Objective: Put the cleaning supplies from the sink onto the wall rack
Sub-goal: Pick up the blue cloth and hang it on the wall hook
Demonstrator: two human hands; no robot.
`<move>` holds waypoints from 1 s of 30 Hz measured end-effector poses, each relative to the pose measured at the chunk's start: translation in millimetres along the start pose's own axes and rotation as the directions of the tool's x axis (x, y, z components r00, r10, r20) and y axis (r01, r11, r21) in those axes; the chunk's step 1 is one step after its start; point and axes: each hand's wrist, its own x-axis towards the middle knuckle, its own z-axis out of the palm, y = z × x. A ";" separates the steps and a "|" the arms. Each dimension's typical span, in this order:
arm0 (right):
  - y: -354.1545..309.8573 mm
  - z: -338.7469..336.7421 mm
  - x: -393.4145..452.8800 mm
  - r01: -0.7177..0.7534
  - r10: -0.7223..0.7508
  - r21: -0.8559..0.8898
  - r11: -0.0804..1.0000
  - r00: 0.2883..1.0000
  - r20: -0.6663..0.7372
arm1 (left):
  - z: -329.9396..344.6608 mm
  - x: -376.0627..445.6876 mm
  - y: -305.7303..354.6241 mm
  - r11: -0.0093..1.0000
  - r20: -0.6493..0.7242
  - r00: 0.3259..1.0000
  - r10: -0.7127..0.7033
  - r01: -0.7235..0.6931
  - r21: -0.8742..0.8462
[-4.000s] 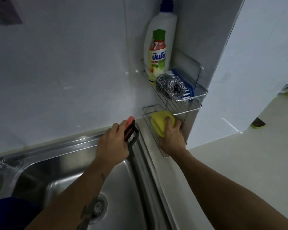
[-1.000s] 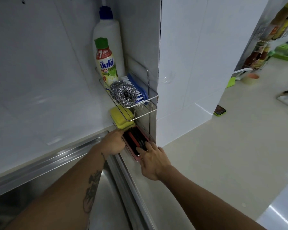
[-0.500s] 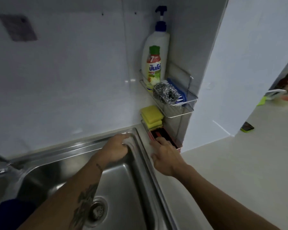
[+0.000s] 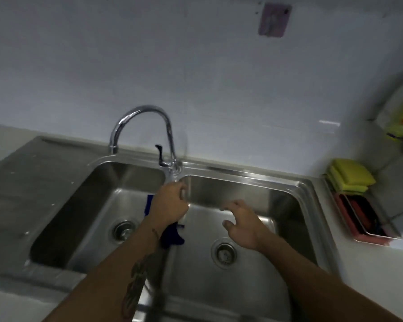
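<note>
Head view, left hand on sink divider, right hand open

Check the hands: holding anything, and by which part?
Left hand is closed on the blue cloth draped over the sink divider, gripping its upper part. Right hand is open, empty.

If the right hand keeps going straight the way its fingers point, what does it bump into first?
Probably the left hand, close ahead on the divider. The right hand hangs open over the right basin, fingers pointing left. Depth is unclear, so it might pass behind.
</note>
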 end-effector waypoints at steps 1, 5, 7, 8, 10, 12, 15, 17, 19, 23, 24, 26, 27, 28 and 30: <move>-10.1 9.9 5.7 0.005 -0.004 -0.003 1.000 0.999 0.036 | -7.8 -4.1 -15.5 0.999 -0.006 0.999 -0.033 0.033 0.021; -39.7 41.1 23.0 0.013 -0.009 -0.030 0.999 0.990 0.139 | -22.2 -11.3 -61.7 0.990 0.056 0.995 -0.085 0.078 0.116; -48.3 50.9 29.6 0.007 -0.001 -0.037 0.999 0.984 0.176 | -21.0 -10.0 -72.7 0.986 0.092 0.992 -0.087 0.073 0.147; -51.0 54.4 32.5 0.001 0.007 -0.042 0.999 0.981 0.192 | -18.4 -7.9 -75.9 0.986 0.106 0.991 -0.078 0.061 0.153; -53.2 58.9 37.5 -0.020 0.033 -0.060 0.998 0.974 0.222 | -11.4 -1.8 -79.3 0.984 0.136 0.989 -0.052 0.028 0.174; -52.1 60.4 42.4 -0.040 0.060 -0.085 0.996 0.967 0.247 | -2.3 8.0 -79.5 0.980 0.165 0.986 -0.032 -0.002 0.201; -44.6 58.0 50.6 -0.070 0.097 -0.109 0.992 0.961 0.259 | 12.5 25.4 -73.7 0.969 0.200 0.980 -0.019 -0.031 0.245; -36.0 54.2 54.6 -0.096 0.122 -0.110 0.989 0.959 0.256 | 22.3 34.3 -73.1 0.954 0.268 0.962 -0.051 -0.032 0.300; -25.0 50.5 57.5 -0.130 0.152 -0.104 0.986 0.955 0.253 | 30.4 38.4 -77.0 0.923 0.339 0.938 -0.073 -0.066 0.380; -5.7 50.1 59.7 -0.206 0.213 -0.056 0.977 0.941 0.262 | 38.1 36.7 -82.4 0.855 0.343 0.937 -0.066 -0.124 0.503; -3.6 51.8 59.2 -0.219 0.221 -0.036 0.975 0.938 0.269 | 38.6 35.9 -81.2 0.854 0.337 0.940 -0.062 -0.125 0.506; -2.7 55.7 57.3 -0.237 0.226 0.004 0.972 0.933 0.278 | 40.3 33.7 -79.8 0.850 0.320 0.947 -0.034 -0.140 0.507; -3.5 56.7 56.2 -0.241 0.225 0.024 0.970 0.933 0.280 | 41.0 32.2 -79.6 0.853 0.304 0.953 -0.004 -0.155 0.498; -4.8 56.7 55.1 -0.243 0.222 0.040 0.969 0.934 0.278 | 40.9 30.4 -80.5 0.859 0.286 0.958 0.033 -0.173 0.482; -8.6 53.6 51.6 -0.240 0.216 0.061 0.969 0.939 0.266 | 37.4 27.8 -84.8 0.870 0.258 0.959 0.117 -0.224 0.439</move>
